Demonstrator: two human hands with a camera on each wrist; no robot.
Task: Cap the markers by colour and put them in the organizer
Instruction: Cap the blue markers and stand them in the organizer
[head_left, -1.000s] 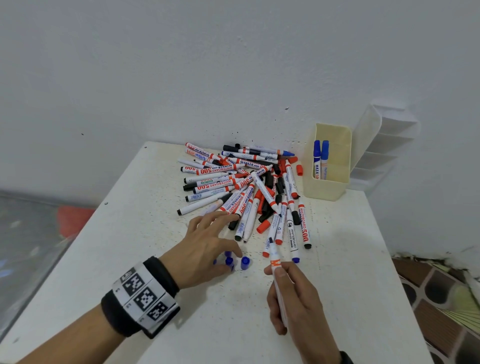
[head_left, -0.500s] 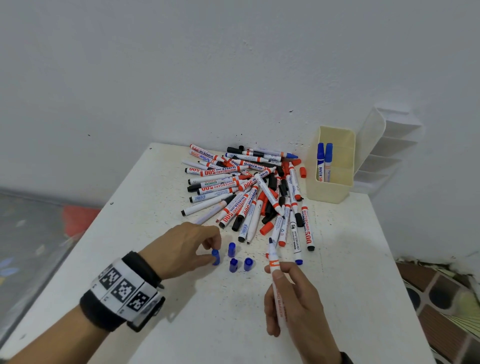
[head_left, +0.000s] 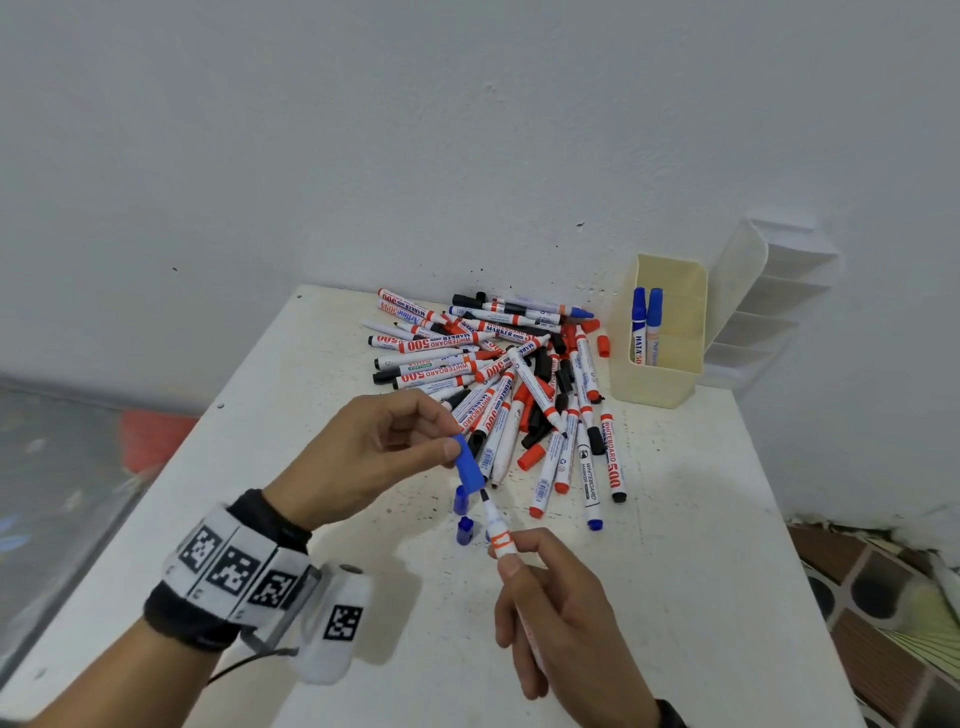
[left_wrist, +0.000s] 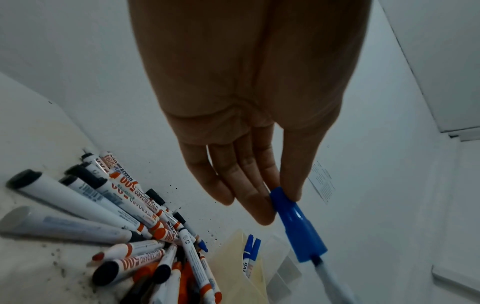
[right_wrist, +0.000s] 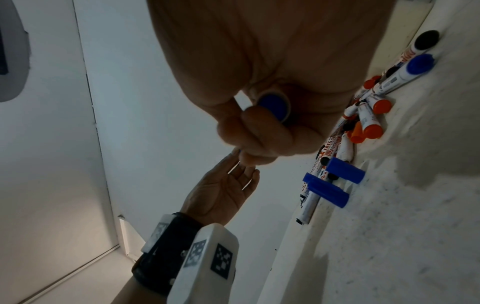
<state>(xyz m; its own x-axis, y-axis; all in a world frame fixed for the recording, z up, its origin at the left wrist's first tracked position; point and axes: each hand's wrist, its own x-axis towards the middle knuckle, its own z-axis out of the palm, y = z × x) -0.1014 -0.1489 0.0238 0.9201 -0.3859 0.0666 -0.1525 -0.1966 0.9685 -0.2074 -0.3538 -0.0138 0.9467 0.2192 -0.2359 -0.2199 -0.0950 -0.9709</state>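
A: Hands first. What is the left hand (head_left: 384, 447) doing?

B: It is pinching a blue cap (head_left: 466, 464) between thumb and fingertips, above the table (head_left: 675, 545). The wrist view is showing the other fingers lying nearly straight beside the cap (left_wrist: 296, 226).

A: And the right hand (head_left: 561, 608)?

B: It is curling round a marker (head_left: 496, 525), thumb lying along the barrel, with the nib pointing up and away from the person. From the right wrist view only the blue butt end (right_wrist: 274, 106) is showing among the fingers.

A: Is the cap sitting on the nib?

B: The cap's open mouth is meeting the dark nib tip; the barrel below it is showing bare. Whether the nib is already sitting inside the cap, I cannot tell.

A: Where are the loose caps lying?

B: Two loose blue caps (head_left: 462, 514) are lying on the table just below the held cap, close to each other; a bit of blue is peeking from behind the marker, too hidden to name.

A: And the rest of the markers?

B: A pile (head_left: 498, 374) of them is lying at the far side of the table, red, black and blue mixed, some capped and some bare, with loose red and black caps among them.

A: Where is the organizer?

B: The organizer (head_left: 670, 379), a cream box, is standing at the far right corner, just beside the pile. Two capped blue markers (head_left: 644, 325) are standing upright inside it, leaning on its left wall.
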